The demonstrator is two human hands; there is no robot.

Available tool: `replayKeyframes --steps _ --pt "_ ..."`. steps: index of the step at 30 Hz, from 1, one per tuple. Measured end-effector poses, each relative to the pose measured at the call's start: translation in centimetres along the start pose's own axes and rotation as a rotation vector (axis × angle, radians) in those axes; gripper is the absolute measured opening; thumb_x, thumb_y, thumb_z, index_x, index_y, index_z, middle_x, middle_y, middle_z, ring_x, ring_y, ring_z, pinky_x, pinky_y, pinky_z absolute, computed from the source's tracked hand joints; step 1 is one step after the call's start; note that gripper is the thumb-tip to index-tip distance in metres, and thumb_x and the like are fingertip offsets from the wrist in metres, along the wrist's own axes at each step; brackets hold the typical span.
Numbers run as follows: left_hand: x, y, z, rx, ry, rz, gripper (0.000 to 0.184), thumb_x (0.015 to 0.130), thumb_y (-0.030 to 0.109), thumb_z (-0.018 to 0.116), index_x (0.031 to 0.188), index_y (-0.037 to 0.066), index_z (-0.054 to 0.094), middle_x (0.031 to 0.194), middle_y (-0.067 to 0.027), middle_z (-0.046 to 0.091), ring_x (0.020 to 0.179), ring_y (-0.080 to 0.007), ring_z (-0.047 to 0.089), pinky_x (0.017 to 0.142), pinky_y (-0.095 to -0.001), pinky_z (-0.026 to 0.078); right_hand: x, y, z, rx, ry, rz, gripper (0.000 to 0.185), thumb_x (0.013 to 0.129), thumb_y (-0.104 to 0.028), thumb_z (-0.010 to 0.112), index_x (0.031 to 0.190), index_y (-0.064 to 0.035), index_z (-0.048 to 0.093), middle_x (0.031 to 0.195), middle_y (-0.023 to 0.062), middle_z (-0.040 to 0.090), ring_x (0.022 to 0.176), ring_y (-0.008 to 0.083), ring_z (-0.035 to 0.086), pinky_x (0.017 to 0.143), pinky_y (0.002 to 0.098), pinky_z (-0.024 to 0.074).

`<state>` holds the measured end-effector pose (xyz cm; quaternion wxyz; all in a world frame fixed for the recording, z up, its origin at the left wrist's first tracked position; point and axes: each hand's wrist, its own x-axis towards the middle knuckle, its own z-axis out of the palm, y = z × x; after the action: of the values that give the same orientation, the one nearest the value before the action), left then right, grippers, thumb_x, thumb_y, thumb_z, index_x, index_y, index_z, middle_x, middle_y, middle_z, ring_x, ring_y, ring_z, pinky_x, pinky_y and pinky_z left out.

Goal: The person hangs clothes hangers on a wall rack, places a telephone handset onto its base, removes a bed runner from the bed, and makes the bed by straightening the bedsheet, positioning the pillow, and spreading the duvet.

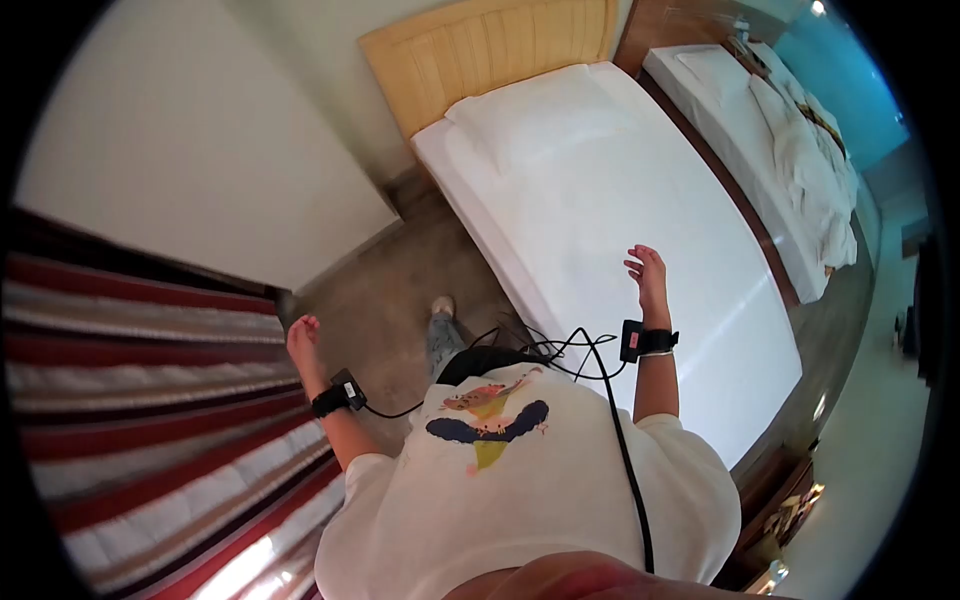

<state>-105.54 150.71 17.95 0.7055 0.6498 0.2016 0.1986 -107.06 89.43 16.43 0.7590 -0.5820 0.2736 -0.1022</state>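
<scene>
My left hand (302, 338) is raised beside the striped curtain (150, 400), its fingers loosely bent and nothing visible in them. Over the white-sheeted bed (620, 190) is my right hand (648, 270), fingers apart and slightly curled, holding nothing. Whether it touches the sheet I cannot tell. Each wrist wears a black strap with a small box; the left box (347, 388) and the right box (631, 341) both have a cable attached. The black cables (570, 345) run across my waist and up my white shirt.
A white pillow (540, 115) lies by the wooden headboard (490, 50). Farther right stands a second bed (740, 130) with rumpled white bedding (810, 170). The grey floor (385, 265) shows between the bed and a pale wall panel (200, 150). One shoe (443, 305) is visible there.
</scene>
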Motion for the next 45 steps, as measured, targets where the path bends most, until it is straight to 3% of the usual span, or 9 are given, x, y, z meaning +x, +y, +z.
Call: replayKeyframes --steps 3,11,17,23,24,34,39,42,45 --pt "4.6 -1.5 0.8 -0.035 -0.028 -0.185 0.019 0.08 0.014 0.049 0.093 0.0 0.049 0.091 -0.0098 0.053 0.083 -0.0208 0.052 0.074 -0.0296 0.044 1.3 -0.5 1.4 -0.001 0.109 0.069 0.029 0.077 -0.022 0.047 0.1 -0.0057 0.047 0.093 0.007 0.054 0.079 0.0174 0.054 0.067 0.0269 0.0388" --pt "14.0 6.9 16.7 0.005 -0.431 -0.55 0.021 0.081 0.019 0.047 0.097 0.005 0.047 0.096 -0.006 0.054 0.087 -0.0168 0.052 0.067 -0.0231 0.041 -2.5 -1.8 5.1 0.068 0.171 0.327 0.033 0.077 -0.02 0.044 0.104 -0.0023 0.04 0.097 0.01 0.053 0.084 0.0208 0.054 0.07 0.0293 0.041" --pt "21.9 -1.1 28.8 -0.017 -0.63 -0.829 0.018 0.081 0.018 0.046 0.092 0.004 0.048 0.092 -0.008 0.054 0.085 -0.0162 0.052 0.07 -0.0265 0.042 1.6 5.6 5.4 0.124 0.38 0.447 0.027 0.077 -0.019 0.044 0.098 -0.0036 0.045 0.091 0.011 0.055 0.081 0.0189 0.055 0.068 0.0282 0.0414" --pt "25.8 -11.7 33.3 0.364 -0.671 -0.858 0.022 0.078 0.022 0.047 0.095 0.008 0.048 0.089 -0.0051 0.054 0.079 -0.0163 0.054 0.061 -0.0256 0.041 6.2 19.6 8.3 0.186 0.246 0.578 0.009 0.074 -0.007 0.044 0.071 -0.0056 0.052 0.063 0.0057 0.051 0.053 0.0144 0.053 0.036 0.0227 0.0359" --pt "27.0 -13.3 33.4 0.435 -0.648 -0.853 0.025 0.078 0.022 0.049 0.098 0.008 0.046 0.092 -0.0055 0.052 0.081 -0.0175 0.053 0.062 -0.0265 0.041 6.9 22.3 9.7 -0.162 0.082 0.652 0.014 0.075 -0.018 0.047 0.08 -0.0073 0.052 0.075 0.0039 0.054 0.066 0.0164 0.056 0.054 0.0293 0.0424" --pt "29.9 -22.1 39.8 0.822 -0.636 -0.909 0.059 0.07 0.039 0.059 0.114 0.008 0.035 0.119 -0.006 0.032 0.108 -0.0203 0.034 0.076 -0.0324 0.036 13.7 26.2 20.5 -0.2 0.429 0.655 0.052 0.066 -0.029 0.061 0.107 -0.0027 0.043 0.101 0.0139 0.047 0.092 0.0208 0.047 0.074 0.0301 0.0405" --pt "28.2 -20.2 44.0 0.712 -0.592 -0.885 0.044 0.069 0.037 0.061 0.101 0.011 0.046 0.092 -0.001 0.045 0.082 -0.0128 0.043 0.071 -0.0275 0.037 14.9 22.4 22.8 -0.55 0.46 0.747 0.062 0.062 -0.039 0.062 0.105 0.0022 0.045 0.1 0.0205 0.048 0.091 0.0289 0.047 0.076 0.0333 0.039" --pt "27.6 -20.5 44.1 0.288 -0.596 -0.963 0.037 0.07 0.032 0.062 0.096 0.01 0.048 0.092 -0.0018 0.05 0.083 -0.0115 0.048 0.067 -0.025 0.04 15.3 20.4 22.8 -0.493 0.399 0.754 0.056 0.066 -0.039 0.06 0.101 0.0033 0.047 0.09 0.0148 0.052 0.082 0.025 0.051 0.072 0.0296 0.0399" --pt "28.1 -20.2 43.7 0.173 -0.506 -1.08 0.027 0.07 0.026 0.063 0.09 0.01 0.051 0.086 -0.0026 0.055 0.076 -0.0115 0.053 0.059 -0.0216 0.043 14.2 17.6 22.2 0.471 0.413 0.646 0.041 0.072 -0.035 0.057 0.085 0.0043 0.055 0.061 -0.001 0.047 0.054 0.0117 0.045 0.054 0.0215 0.0367"
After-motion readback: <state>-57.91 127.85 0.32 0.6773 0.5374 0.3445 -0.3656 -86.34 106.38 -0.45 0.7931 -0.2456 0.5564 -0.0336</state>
